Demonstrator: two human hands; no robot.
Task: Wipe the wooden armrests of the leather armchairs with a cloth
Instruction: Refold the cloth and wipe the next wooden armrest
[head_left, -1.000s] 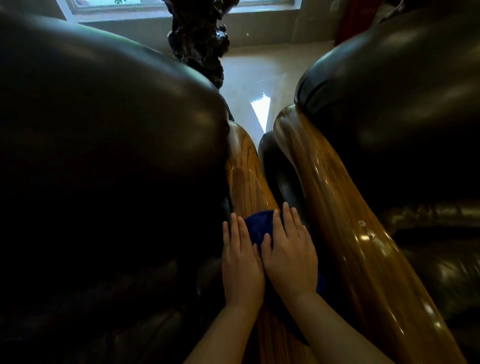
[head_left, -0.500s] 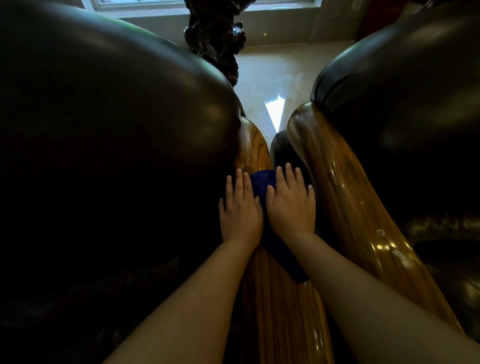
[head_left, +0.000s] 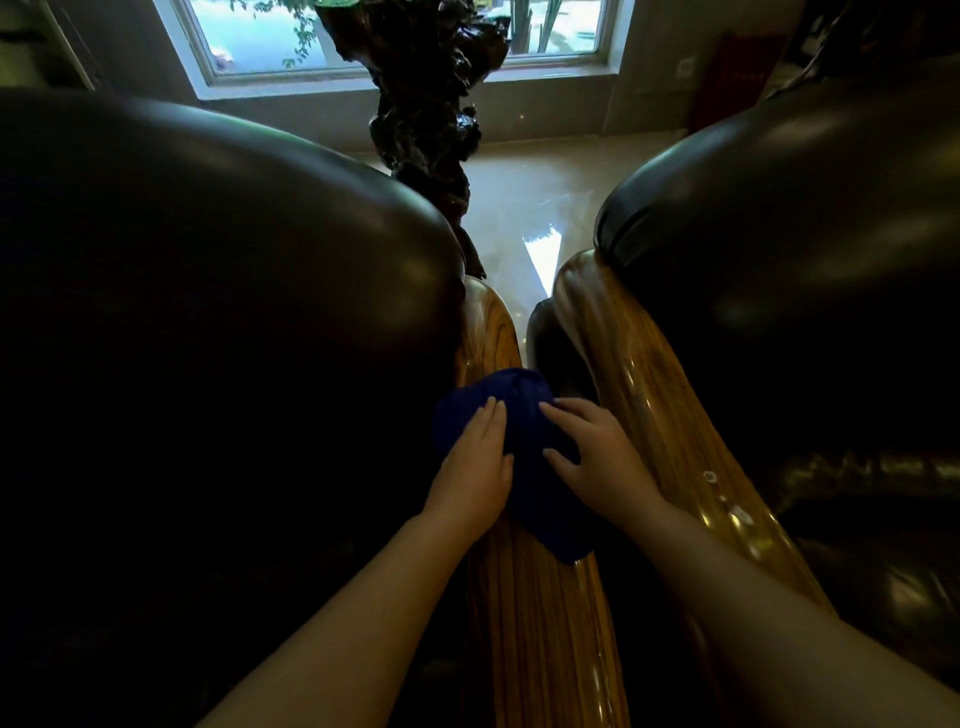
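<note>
Low in the frame, both forearms reach up toward its middle, where the left hand (head_left: 475, 462) and right hand (head_left: 597, 457) lie flat, fingers spread, a little apart, pressing the blue cloth (head_left: 519, 415) onto the wooden armrest (head_left: 540, 639) of the left armchair (head_left: 218, 291). Neither hand grips; both are equally near. That armrest's long axis runs straight up the frame from the hands, its bare far end (head_left: 491, 332) just beyond the cloth. The second armrest (head_left: 670, 395) slants beside it at right, under the right armchair (head_left: 800, 234).
</note>
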